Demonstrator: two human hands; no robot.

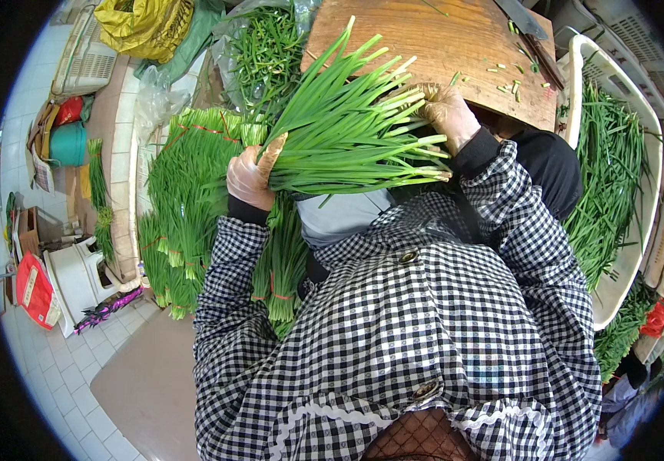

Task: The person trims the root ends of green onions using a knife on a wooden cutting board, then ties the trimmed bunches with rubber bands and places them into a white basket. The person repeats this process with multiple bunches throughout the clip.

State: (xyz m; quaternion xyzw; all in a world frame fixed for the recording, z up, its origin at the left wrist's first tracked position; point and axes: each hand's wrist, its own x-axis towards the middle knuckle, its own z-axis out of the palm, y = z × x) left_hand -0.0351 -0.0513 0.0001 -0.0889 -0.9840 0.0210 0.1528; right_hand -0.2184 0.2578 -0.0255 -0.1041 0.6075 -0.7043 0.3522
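A thick loose bunch of garlic chives [332, 138] lies across both my hands, above my lap. My left hand [254, 176] grips its leafy end, the thumb over the top. At the pale cut ends, my right hand [444, 112] is closed around some of the stems, its fingers partly hidden behind them. Both hands seem to have a thin covering with browned fingertips. Stacked bundles of chives [193, 173], tied with red bands, stand just beyond my left hand. A wooden board [424, 40] with small stem scraps lies past my right hand.
A knife [522, 20] rests on the board's right side. To the right, a white plastic basket [576, 86] holds loose chives. A clear bag of green trimmings [265, 52] sits left of the board. A white stool [81, 276] stands at the far left.
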